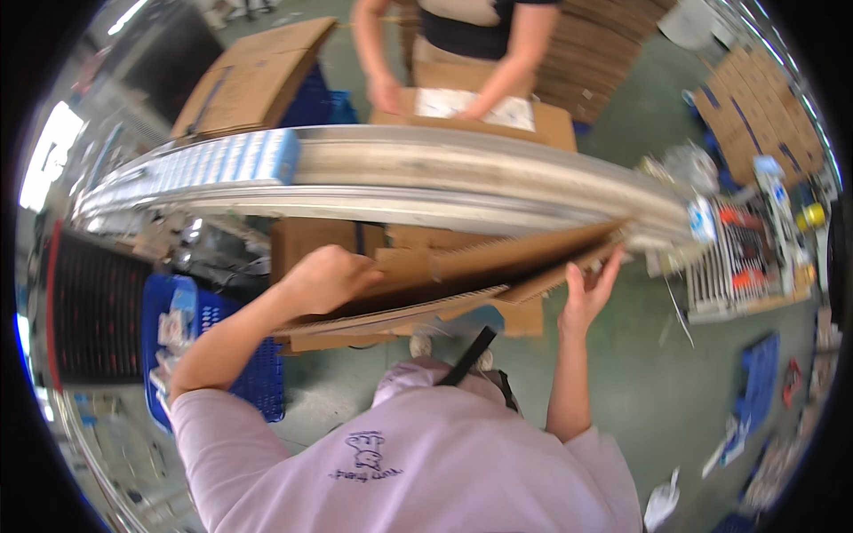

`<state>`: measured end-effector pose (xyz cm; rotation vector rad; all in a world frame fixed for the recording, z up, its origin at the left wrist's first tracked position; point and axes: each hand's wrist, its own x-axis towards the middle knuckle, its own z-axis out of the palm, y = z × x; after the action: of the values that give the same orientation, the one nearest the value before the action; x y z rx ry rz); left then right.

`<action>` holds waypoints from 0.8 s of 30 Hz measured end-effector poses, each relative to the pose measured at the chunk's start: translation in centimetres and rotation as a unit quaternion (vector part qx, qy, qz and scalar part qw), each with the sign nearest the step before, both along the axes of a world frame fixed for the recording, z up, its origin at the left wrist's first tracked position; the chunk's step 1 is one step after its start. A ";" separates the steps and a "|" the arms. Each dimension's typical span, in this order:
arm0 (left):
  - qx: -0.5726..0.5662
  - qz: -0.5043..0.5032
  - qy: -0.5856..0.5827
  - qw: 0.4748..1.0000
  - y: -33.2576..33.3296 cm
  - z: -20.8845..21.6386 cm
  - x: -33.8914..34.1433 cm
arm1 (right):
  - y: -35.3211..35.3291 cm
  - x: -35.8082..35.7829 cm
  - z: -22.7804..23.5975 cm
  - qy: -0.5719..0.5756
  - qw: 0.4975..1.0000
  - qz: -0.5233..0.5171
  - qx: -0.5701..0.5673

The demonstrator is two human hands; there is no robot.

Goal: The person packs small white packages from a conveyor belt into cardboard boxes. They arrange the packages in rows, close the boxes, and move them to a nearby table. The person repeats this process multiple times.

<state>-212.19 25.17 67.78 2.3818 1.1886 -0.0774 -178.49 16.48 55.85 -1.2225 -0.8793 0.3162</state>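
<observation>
A brown cardboard box (pixel 462 264) with its flaps up stands slantwise before me, its long opening facing upward. My left hand (pixel 330 280) is at the box's left part, its fingers curled in against the cardboard and their tips hidden. At the right end my right hand (pixel 588 298) rests against a flap, with thumb and fingers stretched out and apart. More brown cardboard (pixel 324 242) lies beneath and behind the box.
A metal conveyor rail (pixel 498 173) runs across behind the box, carrying a row of light-blue cartons (pixel 231 158). Beyond it, a co-worker's hands (pixel 480 105) are at another open box (pixel 555 127). A blue basket (pixel 262 377) stands at left, a rack with orange items (pixel 737 253) at right.
</observation>
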 end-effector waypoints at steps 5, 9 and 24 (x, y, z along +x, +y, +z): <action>-0.196 0.300 -0.293 0.886 4.6 -1.6 -5.6 | -1.9 4.3 8.0 0.036 0.925 0.356 -0.125; 0.179 0.390 -0.467 0.773 2.8 -9.3 4.0 | 0.1 -0.6 4.1 -0.344 0.792 0.462 -0.204; 0.434 -0.218 -0.071 0.871 4.6 -2.7 18.5 | -2.2 -2.8 -1.2 -0.587 0.803 -0.026 -0.097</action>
<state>-193.65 29.73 65.05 3.3200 0.6381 0.6027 -181.26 14.28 54.66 -1.6193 -1.8991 -0.5051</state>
